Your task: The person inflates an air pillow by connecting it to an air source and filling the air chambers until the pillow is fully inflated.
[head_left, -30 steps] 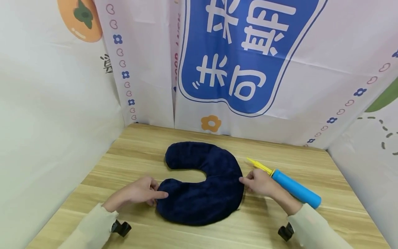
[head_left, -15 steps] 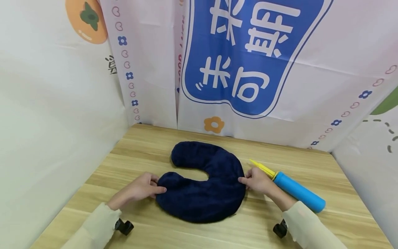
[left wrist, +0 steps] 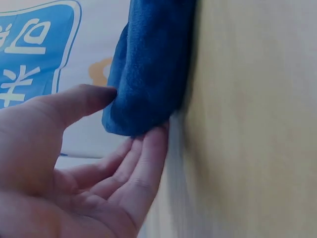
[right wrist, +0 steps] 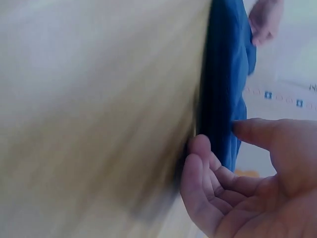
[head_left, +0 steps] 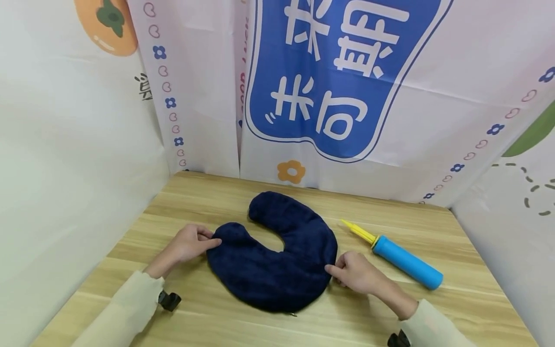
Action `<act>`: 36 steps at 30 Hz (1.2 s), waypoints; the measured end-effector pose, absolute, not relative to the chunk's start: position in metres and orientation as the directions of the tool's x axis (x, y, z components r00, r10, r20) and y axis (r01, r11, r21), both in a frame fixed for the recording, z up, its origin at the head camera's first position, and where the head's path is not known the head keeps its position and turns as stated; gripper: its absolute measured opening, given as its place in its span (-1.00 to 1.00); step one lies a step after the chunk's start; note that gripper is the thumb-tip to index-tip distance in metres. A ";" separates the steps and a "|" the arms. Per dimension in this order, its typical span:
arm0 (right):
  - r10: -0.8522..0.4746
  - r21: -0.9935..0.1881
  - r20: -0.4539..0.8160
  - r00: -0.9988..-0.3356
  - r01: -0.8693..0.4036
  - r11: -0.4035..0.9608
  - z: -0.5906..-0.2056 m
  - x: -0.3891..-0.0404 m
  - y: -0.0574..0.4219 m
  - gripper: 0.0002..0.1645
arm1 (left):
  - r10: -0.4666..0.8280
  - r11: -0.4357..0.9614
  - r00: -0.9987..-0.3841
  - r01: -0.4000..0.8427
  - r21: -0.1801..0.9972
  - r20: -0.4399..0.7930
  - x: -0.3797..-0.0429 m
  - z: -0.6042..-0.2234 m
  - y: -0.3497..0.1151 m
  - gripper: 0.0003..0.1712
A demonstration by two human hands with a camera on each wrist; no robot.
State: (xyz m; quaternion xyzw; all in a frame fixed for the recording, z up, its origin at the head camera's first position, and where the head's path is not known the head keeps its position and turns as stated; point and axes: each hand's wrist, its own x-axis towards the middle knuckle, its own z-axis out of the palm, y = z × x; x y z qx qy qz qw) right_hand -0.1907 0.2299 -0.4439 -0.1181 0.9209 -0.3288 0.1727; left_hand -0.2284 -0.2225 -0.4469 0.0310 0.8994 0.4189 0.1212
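A dark navy U-shaped neck pillow [head_left: 277,270] lies flat on the wooden table, its opening facing the upper left in the head view. My left hand [head_left: 191,242] pinches the tip of its near arm, thumb on top and fingers beneath; the left wrist view shows that pillow end [left wrist: 148,74] between thumb and fingers. On the opposite side, my right hand [head_left: 353,273] pinches the outer curved edge. In the right wrist view the thumb presses one face of the pillow [right wrist: 225,84] while the curled fingers sit at its underside. A small zipper pull [head_left: 291,314] shows at the near edge.
A blue hand pump [head_left: 407,262] with a yellow nozzle lies to the right of the pillow, beyond my right hand. Printed cloth walls [head_left: 208,96] enclose the wooden table [head_left: 182,202] at the back and both sides.
The pillow has turned clockwise on the table; its opening now points more to the upper left. My left hand moved away and left, my right hand came nearer. The pump stayed put.
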 end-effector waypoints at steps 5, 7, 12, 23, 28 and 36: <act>-0.240 -0.610 -0.193 -0.951 -0.075 0.789 -0.435 -0.210 0.244 -0.55 | 0.240 0.559 -0.939 -0.071 0.826 -0.244 -0.213 -0.452 -0.221 -0.59; -0.209 -0.599 -0.180 -0.961 -0.061 0.798 -0.433 -0.218 0.250 -0.55 | 0.280 0.520 -0.929 -0.067 0.852 -0.244 -0.209 -0.455 -0.216 -0.64; -0.170 -0.600 -0.173 -0.970 -0.033 0.799 -0.438 -0.234 0.255 -0.52 | 0.316 0.482 -0.925 -0.033 0.875 -0.209 -0.204 -0.462 -0.205 -0.65; -0.123 -0.622 -0.142 -0.982 -0.008 0.783 -0.451 -0.237 0.249 -0.64 | 0.221 0.492 -0.959 -0.049 0.869 -0.179 -0.218 -0.467 -0.203 -0.47; -0.133 -0.636 -0.187 -0.973 0.017 0.772 -0.447 -0.220 0.248 -0.56 | 0.179 0.505 -0.969 -0.059 0.861 -0.171 -0.237 -0.466 -0.206 -0.46; -0.216 -0.622 -0.232 -0.948 -0.026 0.783 -0.438 -0.198 0.245 -0.61 | 0.115 0.602 -0.976 -0.081 0.795 -0.186 -0.240 -0.454 -0.215 -0.52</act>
